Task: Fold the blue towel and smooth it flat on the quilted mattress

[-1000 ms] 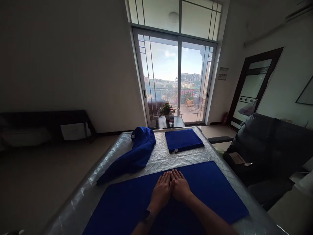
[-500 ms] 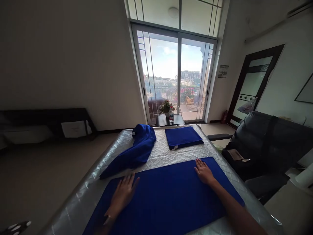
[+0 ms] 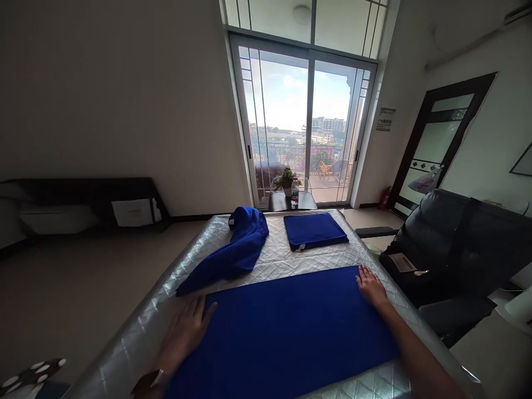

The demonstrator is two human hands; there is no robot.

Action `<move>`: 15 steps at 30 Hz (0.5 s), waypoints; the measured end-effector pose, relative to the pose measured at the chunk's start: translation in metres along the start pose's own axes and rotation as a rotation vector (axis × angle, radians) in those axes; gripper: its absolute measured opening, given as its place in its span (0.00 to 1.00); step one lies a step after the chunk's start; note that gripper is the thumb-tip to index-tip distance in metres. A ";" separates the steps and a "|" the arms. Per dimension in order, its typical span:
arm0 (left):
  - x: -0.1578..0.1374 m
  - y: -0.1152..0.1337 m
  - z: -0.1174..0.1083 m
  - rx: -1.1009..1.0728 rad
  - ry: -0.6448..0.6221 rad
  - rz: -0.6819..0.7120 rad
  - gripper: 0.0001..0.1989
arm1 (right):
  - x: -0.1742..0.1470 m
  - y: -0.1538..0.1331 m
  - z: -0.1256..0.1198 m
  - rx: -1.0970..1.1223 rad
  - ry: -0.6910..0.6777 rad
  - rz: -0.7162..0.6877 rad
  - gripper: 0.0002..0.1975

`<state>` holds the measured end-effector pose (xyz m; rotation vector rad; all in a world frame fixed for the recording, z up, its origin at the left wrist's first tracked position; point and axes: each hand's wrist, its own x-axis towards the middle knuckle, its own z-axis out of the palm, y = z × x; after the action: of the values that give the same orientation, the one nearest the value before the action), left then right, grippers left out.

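Observation:
A dark blue cloth [image 3: 286, 327] lies spread flat on the silver quilted table cover [image 3: 270, 270]. My left hand [image 3: 185, 327] rests at the cloth's far left corner, fingers stretched and slightly blurred. At the far right corner my right hand [image 3: 372, 285] lies flat, fingers extended over the edge. Neither hand grips anything. Beyond the left hand, a crumpled blue cloth [image 3: 236, 246] stretches away in a loose bunch. A neatly folded blue cloth [image 3: 316, 230] with a white tag sits at the far right of the cover.
Right of the table stands a black leather chair [image 3: 461, 244] with a brown card [image 3: 402, 262] on its seat. Behind the table's far edge, a small dark table [image 3: 299, 204] holds a potted plant [image 3: 286, 180] and a bottle [image 3: 295, 193]. Sliding glass doors [image 3: 311, 127] rise beyond.
Both hands have slid outward over the spread cloth, the left toward its left corner and the right toward its right corner. The camera view has shifted slightly.

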<state>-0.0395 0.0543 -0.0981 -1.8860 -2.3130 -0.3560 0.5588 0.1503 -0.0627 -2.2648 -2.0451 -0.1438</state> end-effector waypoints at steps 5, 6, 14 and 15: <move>-0.005 0.060 -0.025 0.010 0.047 0.110 0.38 | -0.017 -0.043 -0.020 0.009 0.103 -0.089 0.30; -0.006 0.081 -0.029 -0.013 0.064 0.185 0.36 | -0.023 -0.061 -0.023 0.020 0.118 -0.142 0.30; -0.024 0.231 -0.002 -0.239 -0.005 0.517 0.31 | -0.074 -0.192 -0.002 0.292 0.103 -0.654 0.30; -0.026 0.236 0.006 -0.249 -0.002 0.518 0.30 | -0.076 -0.197 0.001 0.309 0.075 -0.661 0.30</move>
<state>0.1969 0.0754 -0.0876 -2.5012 -1.7457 -0.5884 0.3556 0.0952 -0.0737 -1.3328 -2.4816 0.0456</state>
